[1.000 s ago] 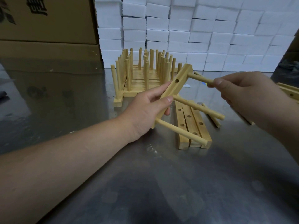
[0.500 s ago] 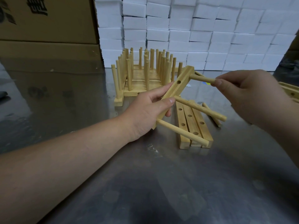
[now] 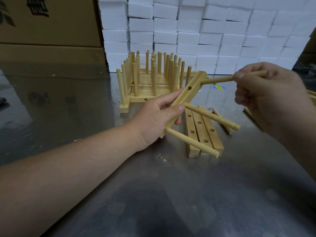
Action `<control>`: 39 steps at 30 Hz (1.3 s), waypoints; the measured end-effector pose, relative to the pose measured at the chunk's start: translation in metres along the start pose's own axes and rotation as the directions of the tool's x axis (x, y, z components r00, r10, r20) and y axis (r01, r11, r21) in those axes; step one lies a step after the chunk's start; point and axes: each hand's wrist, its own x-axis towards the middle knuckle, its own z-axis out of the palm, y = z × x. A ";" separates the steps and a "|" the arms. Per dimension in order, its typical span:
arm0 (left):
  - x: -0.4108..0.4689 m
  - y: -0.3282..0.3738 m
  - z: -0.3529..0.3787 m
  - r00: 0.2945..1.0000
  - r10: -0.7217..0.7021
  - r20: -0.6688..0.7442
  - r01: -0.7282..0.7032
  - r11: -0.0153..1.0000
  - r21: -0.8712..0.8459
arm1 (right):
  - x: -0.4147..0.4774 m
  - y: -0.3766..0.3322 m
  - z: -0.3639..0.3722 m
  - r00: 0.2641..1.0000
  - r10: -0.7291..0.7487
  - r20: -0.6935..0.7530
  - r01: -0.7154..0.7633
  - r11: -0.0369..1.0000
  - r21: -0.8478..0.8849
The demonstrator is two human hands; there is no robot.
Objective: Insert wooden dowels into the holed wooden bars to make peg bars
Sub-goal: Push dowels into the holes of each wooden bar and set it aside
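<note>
The left hand (image 3: 153, 120) is gripping a square-section wooden bar (image 3: 186, 95) near its middle, thumb on the near face and fingers behind. It is holding the bar tilted above the surface (image 3: 153, 194), lower end toward the person. The right hand (image 3: 266, 98) is pinching a round dowel (image 3: 217, 80) by its outer part and is pressing the tip into the hole at the bar's upper end; how deep it is sitting cannot be judged. Two seated dowels (image 3: 212, 117) are projecting from the lower holes, and one hole (image 3: 189, 88) between them and the upper dowel is standing empty.

The step in hand appears to be seating the third of four pegs. The next move probably calls for a straight push along the hole's axis, then a fresh dowel for the empty hole.

Below the bar, three blank bars (image 3: 205, 132) are lying side by side, touching, with loose dowels (image 3: 222, 122) just beside them. Finished peg bars (image 3: 150, 79) are standing stacked behind. The wood is showing pale, smooth and matt; the metal surface is reflecting dully.
</note>
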 end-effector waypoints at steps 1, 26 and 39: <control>0.000 0.000 0.000 1.000 0.000 -0.004 0.000 1.000 -0.008 | 0.001 0.000 0.001 0.999 0.046 0.016 -0.048 0.985 0.165; 0.001 -0.004 -0.001 1.000 0.018 0.005 -0.018 1.000 0.006 | -0.011 0.009 0.008 0.953 0.069 0.294 0.152 0.731 -0.665; 0.000 -0.002 -0.001 1.000 0.015 0.020 -0.016 0.999 0.032 | -0.011 0.005 0.008 0.993 -0.071 0.094 0.113 0.794 -0.597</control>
